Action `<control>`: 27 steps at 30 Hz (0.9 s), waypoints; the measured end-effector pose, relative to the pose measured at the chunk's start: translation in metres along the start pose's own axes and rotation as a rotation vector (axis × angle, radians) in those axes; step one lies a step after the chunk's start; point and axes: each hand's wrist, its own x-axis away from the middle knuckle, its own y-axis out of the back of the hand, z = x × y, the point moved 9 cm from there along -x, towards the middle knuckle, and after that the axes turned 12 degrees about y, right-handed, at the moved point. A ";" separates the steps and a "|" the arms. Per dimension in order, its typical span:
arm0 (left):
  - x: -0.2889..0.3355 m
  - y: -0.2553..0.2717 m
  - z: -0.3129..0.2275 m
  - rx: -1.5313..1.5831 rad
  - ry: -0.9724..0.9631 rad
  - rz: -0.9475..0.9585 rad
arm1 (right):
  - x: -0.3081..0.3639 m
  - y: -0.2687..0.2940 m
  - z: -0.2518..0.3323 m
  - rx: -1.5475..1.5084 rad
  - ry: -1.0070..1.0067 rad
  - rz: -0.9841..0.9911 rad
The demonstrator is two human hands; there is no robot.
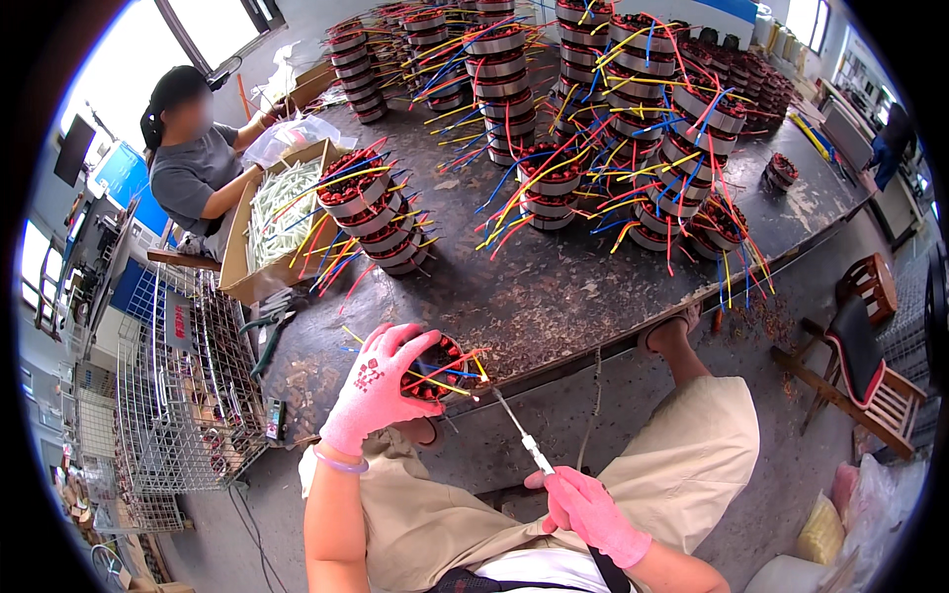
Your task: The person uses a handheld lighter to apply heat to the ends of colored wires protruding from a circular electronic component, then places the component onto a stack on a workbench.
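Observation:
At the near edge of the table, my left hand (pixel 381 383), in a pink glove, is closed around a motor stator (pixel 450 361) with dark red windings. Yellow, red and blue lead wires stick out of it, some with bare-looking ends pointing toward my right side. My right hand (pixel 593 509), also gloved in pink, grips a slim tool (pixel 534 450) with a white body and a long thin metal shaft. The shaft's tip is close to the wire ends; whether they touch I cannot tell. The tool's exact kind is unclear.
Stacked stators (pixel 381 222) with coloured leads cover much of the worn dark table (pixel 633 272). A cardboard box (pixel 237 247) holds many white sleeves. Green-handled pliers (pixel 267 341) lie at the left edge. Another person (pixel 193 163) works across the table. A wooden chair (pixel 860 361) stands right.

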 end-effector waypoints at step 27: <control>-0.001 0.001 -0.003 0.021 0.011 -0.008 | 0.001 -0.001 0.004 -0.050 -0.001 0.001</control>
